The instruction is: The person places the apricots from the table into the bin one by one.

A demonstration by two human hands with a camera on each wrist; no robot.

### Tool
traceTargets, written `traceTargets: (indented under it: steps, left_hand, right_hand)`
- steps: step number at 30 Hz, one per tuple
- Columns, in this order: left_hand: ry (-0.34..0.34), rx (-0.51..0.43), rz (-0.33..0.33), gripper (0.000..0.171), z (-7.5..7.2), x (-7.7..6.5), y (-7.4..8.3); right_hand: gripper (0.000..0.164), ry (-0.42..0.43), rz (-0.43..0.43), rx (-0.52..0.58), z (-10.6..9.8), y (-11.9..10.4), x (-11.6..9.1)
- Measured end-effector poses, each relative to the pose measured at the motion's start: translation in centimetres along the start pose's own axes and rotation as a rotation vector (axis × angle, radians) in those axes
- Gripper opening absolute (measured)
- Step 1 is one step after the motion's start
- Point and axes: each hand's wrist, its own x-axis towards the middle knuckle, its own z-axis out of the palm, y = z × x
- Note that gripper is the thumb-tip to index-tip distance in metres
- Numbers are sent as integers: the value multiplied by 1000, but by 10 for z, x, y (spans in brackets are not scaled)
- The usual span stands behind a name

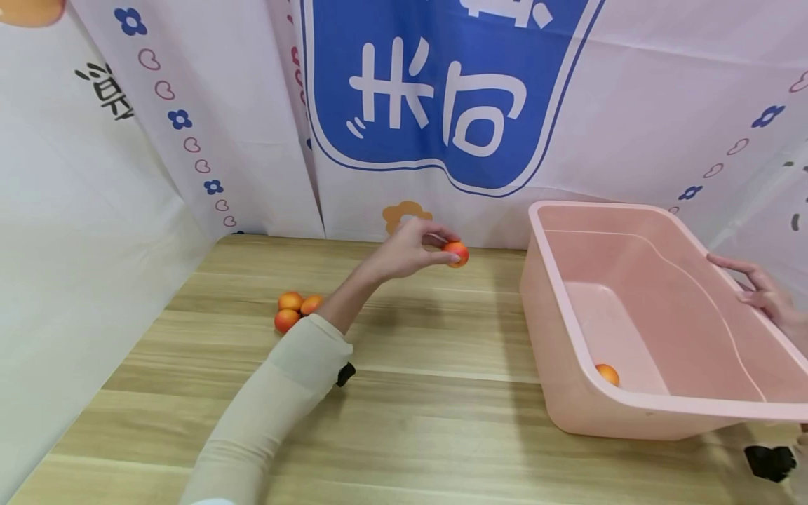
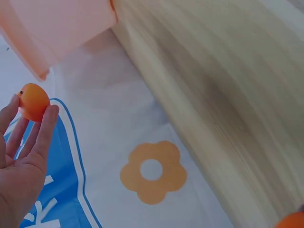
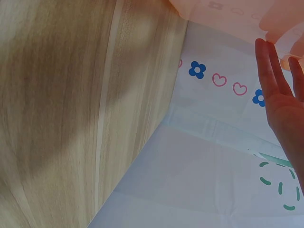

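Observation:
Over the back of the table my left hand pinches an orange-red apricot-like fruit between thumb and fingertips. In the left wrist view that fruit shows a small dark stem spot, and the fingers are stretched under it. My right hand holds the far-right rim of a large pink plastic tub; in the right wrist view its fingers lie fairly straight against the tub wall. One similar fruit is inside the tub, near its front left corner.
Several more of these fruits sit clustered on the wooden table, left of my left forearm and partly behind it. A white printed cloth hangs at the back and sides. Black bands show at the wrists.

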Motion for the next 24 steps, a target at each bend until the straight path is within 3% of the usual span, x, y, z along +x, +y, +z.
traceTargets:
  steps: [4,11,18,24]
  left_hand:
    - [-20,-56,-17,34,3,5,7]
    - [-32,-159,-20,36,11,13,24]
    - [-61,-235,-4,37,19,24,45]
    - [-59,-249,23,37,28,36,58]
  right_hand:
    - [74,-21,-29,-35,1,1,0]
    - [71,41,-16,-67,2,0,-1]
    - [73,-27,-3,-55,0,0,-2]
    - [74,-58,-30,-118,-2,0,-1]
